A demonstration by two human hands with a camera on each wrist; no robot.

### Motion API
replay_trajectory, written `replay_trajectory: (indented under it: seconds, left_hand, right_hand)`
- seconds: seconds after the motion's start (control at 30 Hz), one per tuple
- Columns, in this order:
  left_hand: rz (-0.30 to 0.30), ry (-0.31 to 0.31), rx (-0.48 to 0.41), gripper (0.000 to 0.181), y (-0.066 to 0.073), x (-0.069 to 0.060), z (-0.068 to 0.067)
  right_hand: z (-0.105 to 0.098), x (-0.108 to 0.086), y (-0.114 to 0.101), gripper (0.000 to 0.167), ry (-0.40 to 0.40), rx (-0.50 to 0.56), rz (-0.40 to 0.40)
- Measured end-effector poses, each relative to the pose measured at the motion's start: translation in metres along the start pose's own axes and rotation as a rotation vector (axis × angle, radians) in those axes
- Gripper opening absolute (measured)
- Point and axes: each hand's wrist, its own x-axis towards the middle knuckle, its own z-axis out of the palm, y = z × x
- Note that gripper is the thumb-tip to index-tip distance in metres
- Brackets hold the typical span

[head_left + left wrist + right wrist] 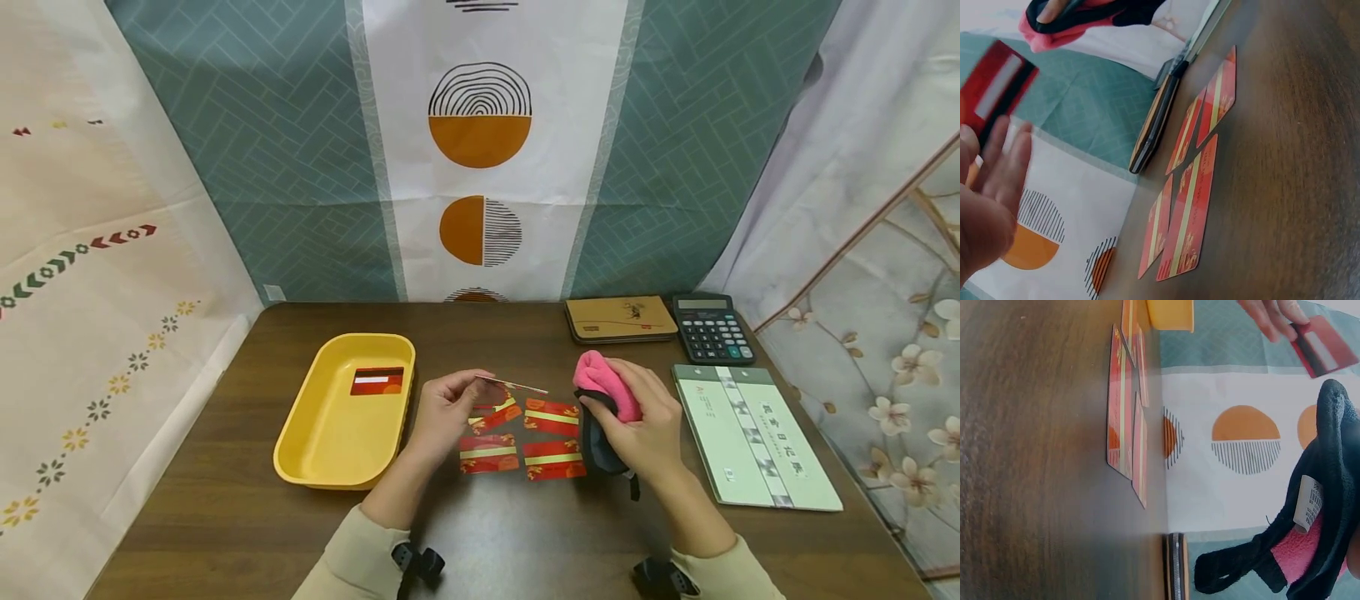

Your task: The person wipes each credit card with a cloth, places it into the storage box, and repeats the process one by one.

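Observation:
My left hand pinches a red card with a black stripe and a white strip, holding it above the table. In my right hand is a folded pink and dark grey cloth with a loop and a white label. Both held things are off the table, a short way apart. Below and between the hands lie several red cards with pale yellow bands, roughly in two rows. Another red card with a black stripe rests inside the yellow tray at the left.
At the back right stands a tan-topped zipped case beside a black calculator. A pale green notebook lies to the right of my right hand. Patterned cloths hang behind and at both sides of the brown table.

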Motion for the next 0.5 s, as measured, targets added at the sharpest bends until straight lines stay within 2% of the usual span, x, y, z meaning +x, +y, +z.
replay_trajectory:
  seconds: [0.1,0.13,0.3,0.4,0.5]
  left_hand:
    - [-0.012,0.082,0.03,0.02,-0.003,0.001,0.002]
    - [-0.005,0.108,0.025,0.02,-0.007,0.002,0.002]
    - [0.005,0.246,-0.033,0.021,-0.012,0.003,0.007]
    - [-0.028,0.318,-0.075,0.023,-0.014,0.003,0.012]
    - [-0.098,0.346,-0.114,0.028,-0.015,0.002,0.016]
  right_hand:
    - [0.001,0.001,-0.001,0.053,-0.003,0.008,-0.003]
    - [0.001,0.001,-0.001,0.053,-0.005,0.011,-0.005]
    - [0.004,0.001,-0.002,0.053,-0.017,0.024,-0.024]
    - [0.008,0.001,-0.004,0.056,-0.018,0.039,-0.045]
    - [0.012,0.002,-0.007,0.056,-0.023,0.065,-0.076]
